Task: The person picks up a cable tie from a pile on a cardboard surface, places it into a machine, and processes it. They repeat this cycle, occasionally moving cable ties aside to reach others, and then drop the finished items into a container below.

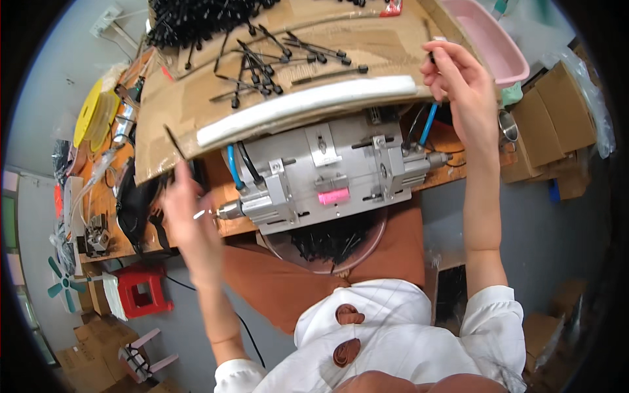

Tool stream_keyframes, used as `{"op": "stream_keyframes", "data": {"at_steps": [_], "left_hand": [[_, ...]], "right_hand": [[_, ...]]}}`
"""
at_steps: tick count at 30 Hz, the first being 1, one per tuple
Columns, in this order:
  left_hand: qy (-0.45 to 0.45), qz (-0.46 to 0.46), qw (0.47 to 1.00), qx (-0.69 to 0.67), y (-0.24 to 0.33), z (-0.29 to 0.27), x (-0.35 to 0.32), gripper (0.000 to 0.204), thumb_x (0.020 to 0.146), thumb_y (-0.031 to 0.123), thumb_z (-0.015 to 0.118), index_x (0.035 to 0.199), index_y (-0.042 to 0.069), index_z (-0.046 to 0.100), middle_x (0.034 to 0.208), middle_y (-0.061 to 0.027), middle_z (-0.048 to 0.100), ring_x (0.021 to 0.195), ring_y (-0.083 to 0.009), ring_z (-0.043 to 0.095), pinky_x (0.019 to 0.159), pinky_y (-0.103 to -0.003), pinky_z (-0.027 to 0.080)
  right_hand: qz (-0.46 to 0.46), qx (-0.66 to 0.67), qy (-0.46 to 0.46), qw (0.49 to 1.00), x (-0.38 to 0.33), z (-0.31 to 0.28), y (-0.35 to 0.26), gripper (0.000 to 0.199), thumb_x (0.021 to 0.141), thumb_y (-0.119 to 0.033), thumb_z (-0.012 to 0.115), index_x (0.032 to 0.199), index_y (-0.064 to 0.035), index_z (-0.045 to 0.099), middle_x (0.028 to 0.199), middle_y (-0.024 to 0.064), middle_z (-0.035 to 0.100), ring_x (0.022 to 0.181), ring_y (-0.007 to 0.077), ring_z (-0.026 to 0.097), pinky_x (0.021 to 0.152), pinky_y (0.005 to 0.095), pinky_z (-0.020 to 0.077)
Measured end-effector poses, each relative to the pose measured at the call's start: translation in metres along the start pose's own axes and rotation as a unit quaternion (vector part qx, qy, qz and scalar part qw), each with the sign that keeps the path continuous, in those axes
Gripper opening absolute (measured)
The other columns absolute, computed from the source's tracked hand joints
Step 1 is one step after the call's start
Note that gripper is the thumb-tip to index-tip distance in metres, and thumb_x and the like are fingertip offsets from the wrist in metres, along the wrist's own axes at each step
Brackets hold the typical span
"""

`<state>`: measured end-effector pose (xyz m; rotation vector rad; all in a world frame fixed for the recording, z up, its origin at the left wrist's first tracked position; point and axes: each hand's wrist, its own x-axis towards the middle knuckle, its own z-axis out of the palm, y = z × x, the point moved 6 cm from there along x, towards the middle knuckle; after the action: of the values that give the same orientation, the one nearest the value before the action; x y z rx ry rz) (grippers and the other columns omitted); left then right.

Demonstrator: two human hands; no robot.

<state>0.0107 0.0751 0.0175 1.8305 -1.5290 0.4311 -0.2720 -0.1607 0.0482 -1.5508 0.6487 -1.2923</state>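
Note:
My left hand (191, 226), blurred, is left of the metal fixture and closed on a thin black stick-like part (173, 141) that points up over the cardboard edge. At the right end of the white foam strip (308, 105), my right hand (462, 82) is raised with its fingers pinched. A bit of a small black piece (432, 58) shows at its fingertips; the rest is hidden. Between my hands sits the silver metal fixture (295, 147), with a pink block (334, 196) at its front middle. Loose black stick-like parts with small block ends (255, 69) lie on the cardboard (177, 111).
A heap of black parts (203, 19) is at the back. Below the fixture, a clear bowl (379, 243) holds more. Blue tubes (234, 167) run to the fixture. A pink basin (514, 56) and cardboard boxes (550, 114) are right; a yellow spool (88, 114) and red stool (147, 295) are left.

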Motion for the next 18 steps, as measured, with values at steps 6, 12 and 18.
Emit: {"op": "stream_keyframes", "data": {"at_steps": [6, 12, 18], "left_hand": [[-0.166, 0.033, 0.985, -0.044, 0.106, 0.066, -0.09, 0.063, 0.075, 0.0, 0.07, 0.133, -0.007, 0.046, 0.096, -0.0119, 0.055, 0.089, -0.0264, 0.05, 0.079, -0.036, 0.043], [-0.197, 0.033, 0.98, 0.014, 0.115, 0.096, -0.086, 0.067, 0.073, -0.003, 0.069, 0.136, -0.005, 0.043, 0.099, -0.0129, 0.053, 0.092, -0.0288, 0.048, 0.082, -0.038, 0.043], [-0.211, 0.06, 0.975, 0.049, 0.119, 0.1, -0.085, 0.065, 0.072, -0.006, 0.057, 0.135, -0.009, 0.041, 0.1, -0.0129, 0.051, 0.092, -0.027, 0.051, 0.083, -0.034, 0.045]], "right_hand": [[-0.007, 0.058, 0.023, 0.998, -0.05, 0.005, -0.005, 0.022, 0.09, -0.006, 0.063, 0.108, 0.0058, 0.059, 0.083, 0.01, 0.063, 0.07, 0.0101, 0.057, 0.051, 0.0197, 0.0417], [-0.03, 0.081, 0.031, 0.996, -0.069, 0.004, -0.016, 0.02, 0.09, -0.005, 0.063, 0.107, 0.0055, 0.059, 0.084, 0.0113, 0.064, 0.069, 0.0111, 0.058, 0.048, 0.0198, 0.0419], [-0.055, 0.016, 0.052, 0.997, -0.084, 0.01, -0.027, 0.016, 0.089, -0.004, 0.063, 0.103, 0.0029, 0.059, 0.089, 0.0134, 0.066, 0.071, 0.0105, 0.059, 0.052, 0.019, 0.043]]}}
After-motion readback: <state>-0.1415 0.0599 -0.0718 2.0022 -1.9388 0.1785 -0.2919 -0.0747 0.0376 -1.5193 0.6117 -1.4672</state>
